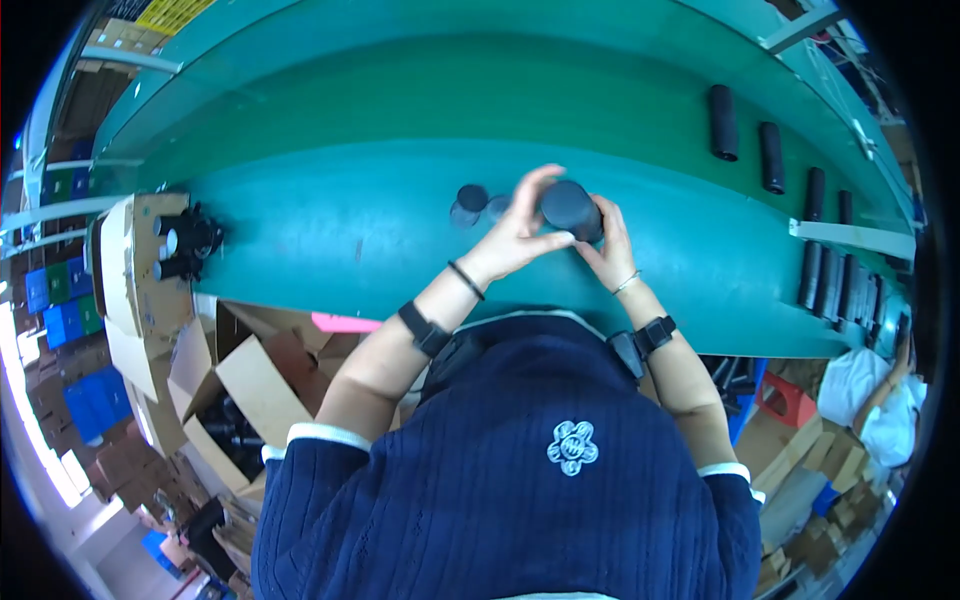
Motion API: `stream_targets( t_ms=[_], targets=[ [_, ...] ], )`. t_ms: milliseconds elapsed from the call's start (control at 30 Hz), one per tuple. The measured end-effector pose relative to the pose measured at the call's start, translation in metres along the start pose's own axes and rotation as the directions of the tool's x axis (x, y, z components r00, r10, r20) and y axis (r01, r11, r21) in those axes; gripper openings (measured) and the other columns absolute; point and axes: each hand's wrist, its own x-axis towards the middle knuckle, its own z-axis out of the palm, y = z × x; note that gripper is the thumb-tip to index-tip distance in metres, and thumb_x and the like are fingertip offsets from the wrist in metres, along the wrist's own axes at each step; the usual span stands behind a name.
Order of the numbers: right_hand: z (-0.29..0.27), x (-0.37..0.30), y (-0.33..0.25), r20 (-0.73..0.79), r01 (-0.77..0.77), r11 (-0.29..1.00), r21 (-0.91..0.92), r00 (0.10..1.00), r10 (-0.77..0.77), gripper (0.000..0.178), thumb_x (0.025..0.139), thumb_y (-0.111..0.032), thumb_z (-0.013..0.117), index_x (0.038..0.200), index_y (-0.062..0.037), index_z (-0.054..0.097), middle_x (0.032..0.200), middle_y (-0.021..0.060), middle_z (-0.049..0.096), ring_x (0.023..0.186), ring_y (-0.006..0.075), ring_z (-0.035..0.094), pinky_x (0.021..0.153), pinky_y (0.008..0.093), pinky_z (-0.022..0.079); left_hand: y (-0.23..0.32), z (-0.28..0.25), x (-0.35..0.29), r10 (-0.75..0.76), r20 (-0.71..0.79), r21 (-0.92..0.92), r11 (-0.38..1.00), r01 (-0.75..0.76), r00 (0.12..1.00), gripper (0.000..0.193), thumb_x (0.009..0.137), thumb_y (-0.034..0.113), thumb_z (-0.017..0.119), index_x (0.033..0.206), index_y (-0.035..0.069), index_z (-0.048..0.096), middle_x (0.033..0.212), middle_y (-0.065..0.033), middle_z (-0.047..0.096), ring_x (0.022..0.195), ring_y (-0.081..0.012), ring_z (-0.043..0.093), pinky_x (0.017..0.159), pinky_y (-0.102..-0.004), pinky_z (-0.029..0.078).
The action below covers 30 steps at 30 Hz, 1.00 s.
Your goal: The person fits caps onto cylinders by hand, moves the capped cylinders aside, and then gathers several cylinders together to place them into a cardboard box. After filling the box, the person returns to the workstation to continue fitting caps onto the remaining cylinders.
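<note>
My right hand (613, 248) wraps round the right side of a black cylinder (570, 208), its flat round end facing up. On the cylinder's other side my left hand (518, 232) curves with thumb and fingers apart. The left thumb tip reaches the cylinder's near edge, while a gap shows between palm and cylinder. Just left of that hand, a dark round cap-like piece (473, 197) lies on the green work surface (340, 240), beside greyer round pieces (464, 214), one partly hidden behind the left fingers.
Black tubes (722, 122) stand spaced along the far right, with several more (828, 285) grouped nearer. A cardboard box (125, 265) with black parts (185, 242) is at left. Open cartons (265, 390) sit below the table's edge; a metal bar (850, 235) crosses at right.
</note>
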Motion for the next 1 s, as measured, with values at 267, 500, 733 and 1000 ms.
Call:
stream_targets(
  t_ms=[267,500,733,1000],
  targets=[
    [-0.061,0.158,0.081,-0.306,-0.484,0.814,-0.321,0.866,0.394,0.078,0.072,-0.026,0.078,0.135,-0.0152,0.034,0.113,0.0215,0.057,0.105,0.039,0.058,0.086,0.0469,0.049,-0.007,-0.042,-0.03,-0.255,-0.362,0.024,0.959,0.283,0.896,0.044,0.091,0.005,0.059,0.132,0.008,0.045,0.13,-0.0085,0.049,0.113,-0.0215,0.056,0.089,-0.0322,0.048],
    [-0.078,0.185,0.121,-0.294,-0.656,0.656,-0.374,0.754,0.587,0.087,0.077,-0.04,0.074,0.146,-0.0159,0.027,0.123,0.024,0.055,0.113,0.0393,0.054,0.095,0.0469,0.045,0.006,-0.05,-0.063,-0.337,-0.478,-0.062,0.934,0.352,0.811,0.03,0.092,0.007,0.057,0.122,0.007,0.054,0.113,-0.0064,0.06,0.098,-0.0164,0.06,0.08,-0.0284,0.048],
    [-0.121,-0.043,0.087,-0.533,-0.446,0.876,-0.187,0.795,0.291,0.028,0.087,-0.022,0.064,0.109,-0.0039,0.064,0.104,0.0152,0.065,0.095,0.0279,0.061,0.081,0.0359,0.049,-0.015,-0.049,-0.065,-0.475,-0.308,-0.109,0.878,0.465,0.824,0.023,0.093,0.012,0.057,0.116,0.008,0.057,0.108,-0.0059,0.062,0.094,-0.0146,0.059,0.08,-0.0287,0.047],
    [0.044,-0.481,0.023,-0.389,-0.95,0.069,0.304,-0.058,0.919,0.018,0.08,-0.018,0.063,0.091,-0.0052,0.068,0.085,0.0162,0.069,0.082,0.0305,0.067,0.074,0.0364,0.052,-0.068,0.065,-0.045,-0.751,0.246,0.101,0.648,0.755,0.612,0.027,0.095,0.016,0.055,0.121,0.007,0.054,0.11,-0.0062,0.06,0.096,-0.0147,0.059,0.082,-0.0282,0.048]
  ],
)
